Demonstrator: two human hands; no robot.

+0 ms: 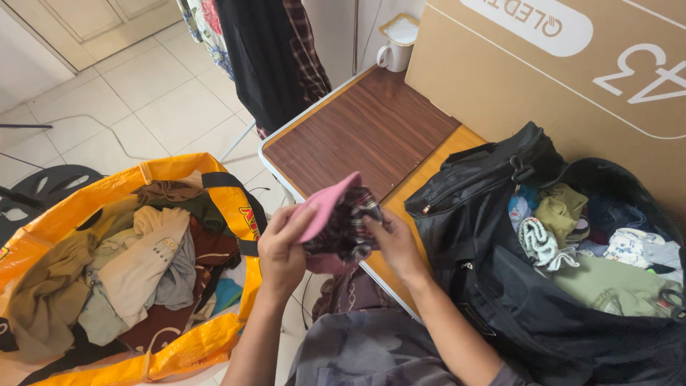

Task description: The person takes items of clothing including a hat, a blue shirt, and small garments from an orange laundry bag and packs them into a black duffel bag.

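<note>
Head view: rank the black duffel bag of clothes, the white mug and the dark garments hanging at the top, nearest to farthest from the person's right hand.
From the right hand, which grips a pink and plaid cloth:
1. Black duffel bag of clothes, just to its right on the table.
2. Dark hanging garments, up and to the left.
3. White mug, at the table's far end; close to the garments' range.

A room in a home, used for sorting laundry

The floor (143, 93) at the upper left has pale tiles, with a panelled door (86, 18) above it. Clothes hang on a rack (264, 57) at the top centre. A folding wooden bench (357, 136) stands in the middle, and a white mug (394, 46) is at its far end. An orange bag (214, 193) at the lower left and a black bag (486, 214) at the right are both full of clothes. A big cardboard box (514, 78) fills the upper right.
</note>
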